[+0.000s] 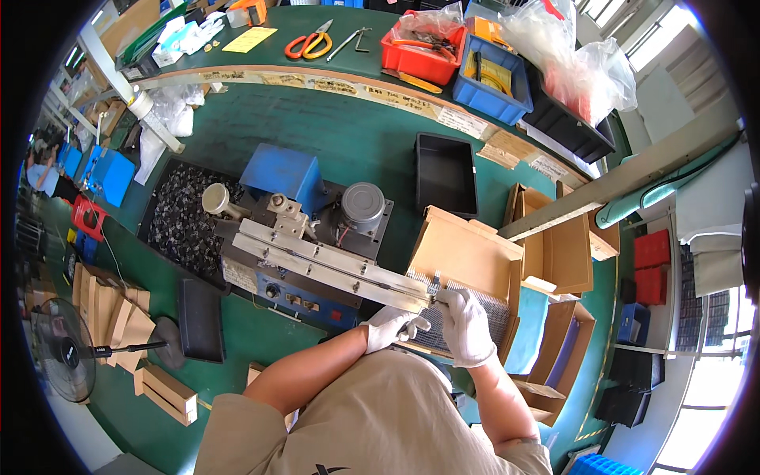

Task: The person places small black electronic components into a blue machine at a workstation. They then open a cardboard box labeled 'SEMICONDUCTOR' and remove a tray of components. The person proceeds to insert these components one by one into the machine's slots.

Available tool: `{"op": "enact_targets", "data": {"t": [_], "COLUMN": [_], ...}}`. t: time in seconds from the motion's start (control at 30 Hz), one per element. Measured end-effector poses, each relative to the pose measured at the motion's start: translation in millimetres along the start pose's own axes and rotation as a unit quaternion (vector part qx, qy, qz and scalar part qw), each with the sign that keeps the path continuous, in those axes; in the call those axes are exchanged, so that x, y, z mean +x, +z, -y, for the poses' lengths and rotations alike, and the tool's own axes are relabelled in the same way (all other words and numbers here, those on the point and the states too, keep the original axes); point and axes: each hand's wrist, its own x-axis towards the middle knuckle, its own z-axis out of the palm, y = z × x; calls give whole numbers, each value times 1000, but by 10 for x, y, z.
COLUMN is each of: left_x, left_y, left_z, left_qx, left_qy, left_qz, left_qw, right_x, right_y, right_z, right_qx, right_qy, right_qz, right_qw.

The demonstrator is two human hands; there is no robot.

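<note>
Both my hands wear white gloves and meet at the right end of a long metal rail (pixel 332 265) on a bench machine. My right hand (pixel 465 328) is closed in a pinch at the rail's tip; whatever is between its fingertips is too small to make out. My left hand (pixel 388 327) lies just below the rail end with its fingers curled, partly covered by the rail. Beneath and beside my right hand, an open cardboard box (pixel 467 245) holds close rows of thin grey pieces (pixel 495 317). A small dark piece (pixel 435 279) stands up near the rail tip.
The machine has a blue housing (pixel 281 176) and a round motor (pixel 363 204). Left of it, a black tray (pixel 150 229) holds many small dark parts. Another black tray (pixel 447 178) sits behind the box. More cardboard boxes (pixel 558 249), a fan (pixel 67 348) and a slanting post (pixel 625 182) flank the bench.
</note>
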Motion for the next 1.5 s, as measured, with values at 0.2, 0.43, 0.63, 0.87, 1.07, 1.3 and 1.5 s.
{"op": "enact_targets", "data": {"t": [0.2,0.43,0.63,0.87,1.07,1.3,1.5], "left_x": [114,34,-1,170,241,55,89], "left_y": [-111,-95,-8,-206,-115,111,-110], "left_z": [144,62,71,287,321,-51,174], "left_qx": [-5,172,-17,332,-305,-30,-6], "left_qy": [-13,28,25,245,-19,-27,83], "left_qz": [15,50,14,71,158,-49,-31], "left_qw": [1000,983,999,908,939,998,996], "right_x": [11,24,56,-225,-377,-181,-64], "right_y": [39,115,78,152,326,60,109], "right_z": [-6,73,177,143,-147,-46,35], "right_qx": [-5,9,61,-19,-22,66,30], "right_qy": [-18,-25,61,-12,62,70,21], "right_qz": [-20,-42,-111,41,46,-108,-97], "right_qw": [1000,999,990,999,997,989,995]}}
